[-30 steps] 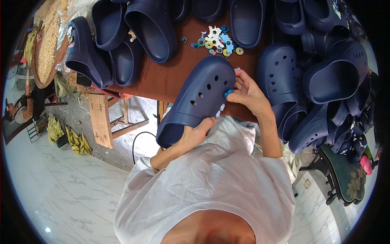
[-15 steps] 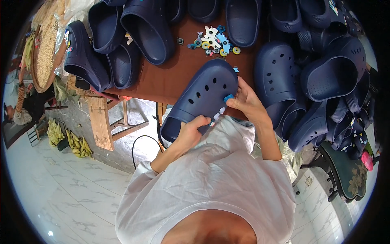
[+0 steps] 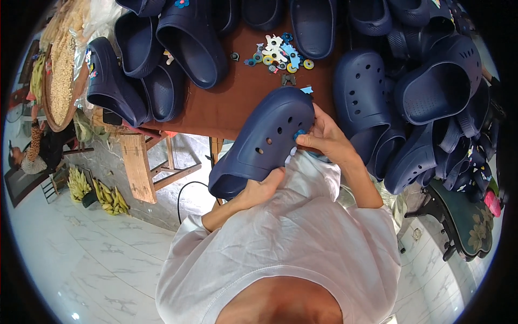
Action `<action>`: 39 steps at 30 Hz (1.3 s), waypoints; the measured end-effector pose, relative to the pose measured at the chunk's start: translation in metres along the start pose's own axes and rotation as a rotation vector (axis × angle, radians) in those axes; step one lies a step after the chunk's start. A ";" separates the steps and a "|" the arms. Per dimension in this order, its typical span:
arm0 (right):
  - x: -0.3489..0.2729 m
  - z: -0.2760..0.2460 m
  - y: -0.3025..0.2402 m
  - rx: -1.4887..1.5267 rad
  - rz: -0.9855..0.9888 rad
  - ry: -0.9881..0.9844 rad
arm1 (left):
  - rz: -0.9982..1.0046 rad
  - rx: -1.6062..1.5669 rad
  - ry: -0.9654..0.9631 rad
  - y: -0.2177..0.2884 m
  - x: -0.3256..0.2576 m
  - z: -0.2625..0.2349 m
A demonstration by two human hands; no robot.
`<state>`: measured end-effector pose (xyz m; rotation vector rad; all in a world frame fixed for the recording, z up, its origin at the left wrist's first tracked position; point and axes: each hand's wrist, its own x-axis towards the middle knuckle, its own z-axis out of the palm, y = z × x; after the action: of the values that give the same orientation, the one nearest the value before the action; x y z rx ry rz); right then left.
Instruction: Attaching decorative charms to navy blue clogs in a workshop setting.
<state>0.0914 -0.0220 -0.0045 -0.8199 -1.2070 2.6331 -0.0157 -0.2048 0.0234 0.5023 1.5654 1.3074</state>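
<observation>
Head view: I am watching the left hand (image 3: 259, 190) gripping a navy perforated clog (image 3: 261, 140) near its foot opening, thumb resting against the near side, most other fingers being hidden from me. The right hand (image 3: 330, 141) is closing narrowly around the clog's right edge, its thumb pressing on a blue charm (image 3: 299, 133) at the upper. The clog is tilting between the torso and the brown tablecloth (image 3: 216, 110), and a white decoration (image 3: 288, 158) is sitting just beside the blue charm. Compared with half a second ago, the toe is lying closer to the torso, so a dark charm (image 3: 288, 79) is now showing between it and the charm pile (image 3: 278, 51). The blue charm is staying under the thumb, so I am judging it unfinished; I cannot tell whether it is seating in a hole.
</observation>
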 end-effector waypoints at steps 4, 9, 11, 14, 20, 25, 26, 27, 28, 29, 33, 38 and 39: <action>0.005 -0.001 0.009 -0.025 -0.018 0.057 | -0.160 -0.366 0.065 -0.004 0.009 0.006; 0.007 0.004 0.020 -0.131 -0.088 0.083 | -0.336 -0.866 0.111 0.000 0.021 -0.004; 0.003 0.013 0.025 -0.139 -0.117 0.104 | -0.360 -0.894 0.098 0.004 0.020 -0.012; 0.000 0.023 0.050 -0.142 -0.140 0.154 | -0.369 -0.856 0.149 0.004 0.012 -0.019; -0.003 0.021 0.035 -0.542 -0.058 0.208 | -0.425 -0.853 0.222 -0.002 0.011 -0.031; 0.016 -0.004 0.008 -1.276 -0.601 0.530 | -0.433 -0.871 0.293 -0.014 0.021 -0.032; 0.022 -0.006 0.007 -1.299 -0.624 0.559 | -0.448 -0.873 0.304 -0.015 0.023 -0.030; 0.027 -0.006 0.005 -1.298 -0.626 0.552 | -0.445 -0.876 0.309 -0.014 0.026 -0.029; 0.033 -0.003 0.004 -1.373 -0.613 0.567 | -0.444 -0.903 0.285 -0.011 0.028 -0.027; 0.038 -0.001 0.004 -1.448 -0.600 0.582 | -0.443 -0.930 0.261 -0.009 0.030 -0.025; 0.051 -0.001 0.012 -1.554 -0.506 0.569 | -0.407 -0.939 0.240 -0.003 0.037 -0.017; 0.053 -0.005 0.006 -1.550 -0.538 0.519 | -0.382 -0.929 0.216 -0.002 0.042 -0.014; 0.053 -0.005 0.006 -1.554 -0.538 0.513 | -0.362 -0.935 0.196 -0.001 0.043 -0.013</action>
<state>0.0504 -0.0055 -0.0341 -0.9293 -2.6020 0.6242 -0.0452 -0.1770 0.0033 -0.4817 0.9542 1.6348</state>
